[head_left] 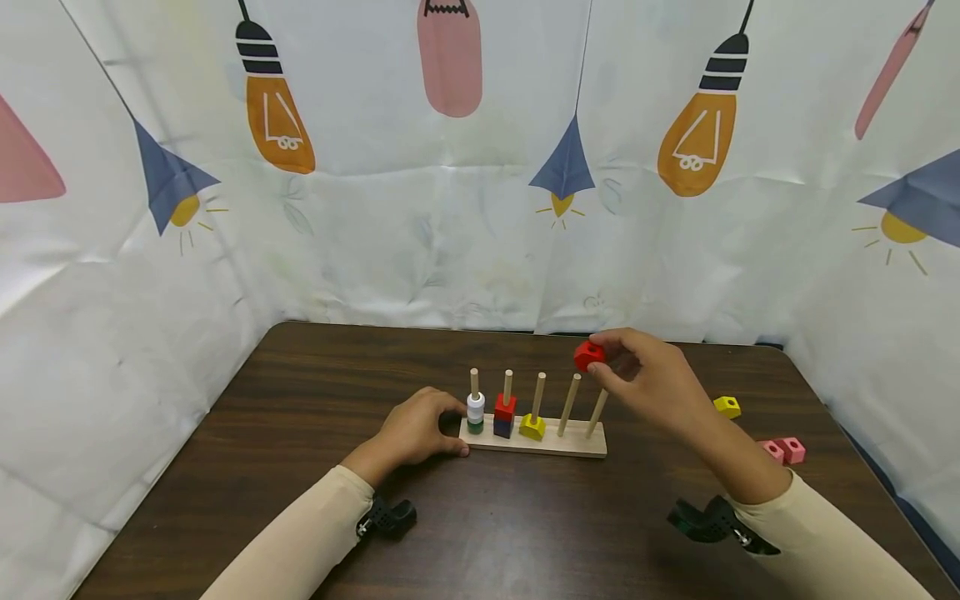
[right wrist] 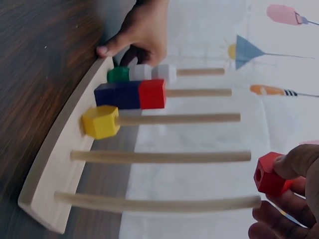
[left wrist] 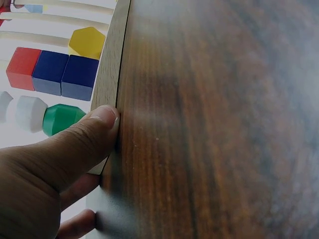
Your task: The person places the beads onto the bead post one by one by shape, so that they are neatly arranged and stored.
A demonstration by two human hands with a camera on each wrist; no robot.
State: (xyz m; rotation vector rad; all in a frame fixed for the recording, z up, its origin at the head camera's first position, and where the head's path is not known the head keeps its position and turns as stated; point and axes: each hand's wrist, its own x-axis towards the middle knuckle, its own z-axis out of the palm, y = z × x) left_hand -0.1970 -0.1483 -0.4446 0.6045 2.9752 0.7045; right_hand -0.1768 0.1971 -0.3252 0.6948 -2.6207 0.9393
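Observation:
A wooden peg board (head_left: 495, 443) with several upright pegs stands on the table. Its leftmost peg carries a green bead (left wrist: 62, 118) below white ones (left wrist: 31, 113). Beside that, dark blue blocks (left wrist: 79, 77) sit under a red block (head_left: 506, 407); the middle peg has a yellow bead (right wrist: 101, 122) at its base. The two pegs on the right are bare. My left hand (head_left: 420, 429) grips the board's left end, thumb on the front edge. Above the right-hand pegs, my right hand (head_left: 652, 375) pinches a red hexagonal bead (right wrist: 271, 174), its hole visible, apart from the pegs.
On the table's right side lie a yellow bead (head_left: 727, 407) and pink beads (head_left: 791, 450), partly behind my right forearm. A white curtain (head_left: 480, 250) printed with lamps and bulbs hangs behind the dark wooden table (head_left: 300, 400).

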